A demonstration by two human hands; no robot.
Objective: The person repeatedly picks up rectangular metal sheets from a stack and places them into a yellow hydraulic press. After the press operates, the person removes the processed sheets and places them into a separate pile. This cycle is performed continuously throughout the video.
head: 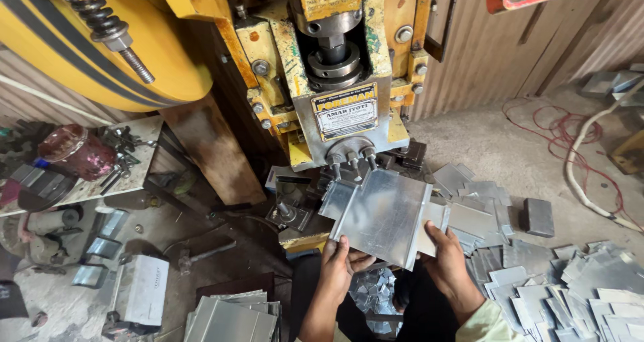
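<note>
A shiny folded sheet-metal piece (386, 214) lies tilted under the ram of a yellow power press (339, 67), its far edge by the press's punches (350, 158). My left hand (341, 265) grips its near-left edge from below. My right hand (444, 261) holds its near-right edge, thumb on top. Both forearms rise from the bottom of the view, the right one in a pale green sleeve.
Several cut metal sheets (570, 281) are heaped on the floor at right, a dark block (538, 216) among them. A stack of folded sheets (231, 317) lies at bottom left. The big yellow flywheel (80, 47) hangs at upper left above a cluttered bench (80, 164). Red wire (563, 137) trails far right.
</note>
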